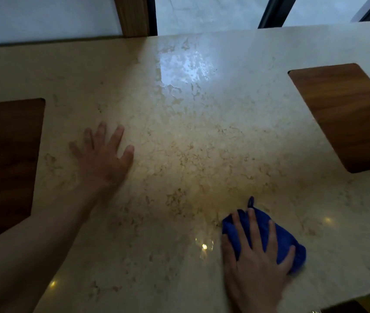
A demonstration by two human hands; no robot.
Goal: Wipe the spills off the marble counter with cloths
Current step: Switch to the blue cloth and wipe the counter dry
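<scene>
Two hands are showing: a left hand [104, 158] and a right hand [255, 260]. One blue cloth [276, 237] is lying on one marble counter [202, 143]. Two wooden panels are sitting in the counter, a left panel [5, 159] and a right panel [348, 114]. One wet patch [184, 71] is glistening.

We are laying our left hand [105, 159] flat, palm down, its fingers [116, 137] straight and fanned apart, pointing away from us, thumb out to the right. Our bare left forearm is stretching back toward the lower left. We are spreading our right hand [256, 263] palm down as well, its fingers [253, 224] splayed and slightly bent, pressing downward, with the wrist running off the bottom edge.
</scene>
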